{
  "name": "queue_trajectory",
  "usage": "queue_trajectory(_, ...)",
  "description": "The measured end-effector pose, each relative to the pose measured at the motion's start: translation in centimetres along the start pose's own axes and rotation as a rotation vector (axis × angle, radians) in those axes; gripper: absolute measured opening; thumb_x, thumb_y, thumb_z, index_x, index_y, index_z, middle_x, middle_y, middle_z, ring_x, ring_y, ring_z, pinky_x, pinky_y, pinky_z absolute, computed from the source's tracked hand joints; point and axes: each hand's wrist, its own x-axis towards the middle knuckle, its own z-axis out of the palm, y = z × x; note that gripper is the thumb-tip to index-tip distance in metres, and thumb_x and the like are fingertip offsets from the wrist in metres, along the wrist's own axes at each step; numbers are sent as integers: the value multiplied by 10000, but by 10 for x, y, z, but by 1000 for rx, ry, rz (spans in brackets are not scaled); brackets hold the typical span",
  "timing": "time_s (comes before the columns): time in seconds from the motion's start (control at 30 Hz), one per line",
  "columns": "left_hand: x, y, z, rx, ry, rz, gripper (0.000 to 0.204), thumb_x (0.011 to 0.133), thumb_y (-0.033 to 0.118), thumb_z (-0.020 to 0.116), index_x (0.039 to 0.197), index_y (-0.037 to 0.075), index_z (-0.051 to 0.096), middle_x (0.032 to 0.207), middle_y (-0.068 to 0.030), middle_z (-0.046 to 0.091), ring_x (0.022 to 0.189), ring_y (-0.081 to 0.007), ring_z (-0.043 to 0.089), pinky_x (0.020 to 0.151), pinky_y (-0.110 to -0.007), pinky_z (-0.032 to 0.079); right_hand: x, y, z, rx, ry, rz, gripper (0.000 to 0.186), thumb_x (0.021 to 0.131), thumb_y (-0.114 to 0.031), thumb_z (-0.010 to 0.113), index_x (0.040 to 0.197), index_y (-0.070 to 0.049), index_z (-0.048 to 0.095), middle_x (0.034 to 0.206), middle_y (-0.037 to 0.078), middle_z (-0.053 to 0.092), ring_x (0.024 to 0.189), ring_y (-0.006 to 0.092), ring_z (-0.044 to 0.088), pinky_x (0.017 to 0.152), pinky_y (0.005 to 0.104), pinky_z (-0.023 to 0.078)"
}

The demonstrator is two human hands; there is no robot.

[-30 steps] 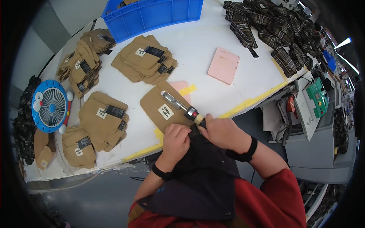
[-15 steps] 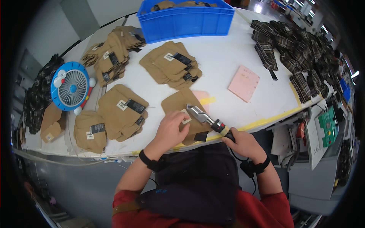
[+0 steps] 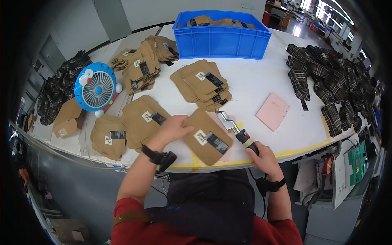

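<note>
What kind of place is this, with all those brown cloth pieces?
Probably a clothing factory workbench. Stacks of tan fabric pieces cover the white table, a blue bin holds more, and plaid fabric is heaped at the right.

My white worktable (image 3: 261, 87) carries: blue crate (image 3: 222, 38), stacked tan fabric pieces (image 3: 204, 83), plaid fabric heap (image 3: 326, 81), pink foam pad (image 3: 272, 111), blue round fan (image 3: 96, 86), yellow edge tape (image 3: 300, 149).

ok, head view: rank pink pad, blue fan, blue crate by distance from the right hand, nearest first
From the right hand:
1. Pink pad, just up and right of it on the white table.
2. Blue crate, at the far edge, straight ahead.
3. Blue fan, far left, beyond the left hand.
The last two are fairly close.
</note>
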Motion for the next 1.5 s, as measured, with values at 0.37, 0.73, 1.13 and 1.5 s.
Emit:
queue_trajectory(0.37, 44, -30, -70, 353, 427, 235, 364, 812, 120, 764, 1132, 15, 625, 1128, -203, 651, 1051, -390, 632, 894, -459, 527, -5, -13, -7, 80, -5, 48, 415, 978, -412, 641, 925, -2, 602, 587, 108, 599, 449, 218, 611, 505, 352, 486)
queue_trajectory(0.73, 123, 12, 19, 276, 376, 275, 186, 893, 136, 682, 1067, 72, 686, 998, -146, 669, 956, -368, 652, 782, -468, 538, -5, -11, 6, 72, 80, 84, 464, 990, -455, 599, 882, -5, 577, 622, 147, 624, 493, 263, 642, 551, 394, 505)
queue_trajectory(1.13, -45, 64, 55, 188, 121, 490, 78, 893, 74, 633, 942, 13, 636, 989, -160, 668, 919, -387, 642, 812, -456, 530, 2, 14, 11, 774, 200, 128, 289, 1021, -291, 622, 989, -9, 567, 651, 5, 555, 482, 82, 511, 464, 255, 421)
queue_trajectory(1.5, -80, 47, 57, 268, 134, 468, 136, 850, 54, 696, 941, -17, 622, 1185, -195, 640, 1094, -396, 610, 949, -456, 514, 2, 8, 9, 682, 173, 78, 321, 1008, -295, 646, 928, 2, 555, 644, 11, 551, 490, 84, 518, 463, 259, 425)
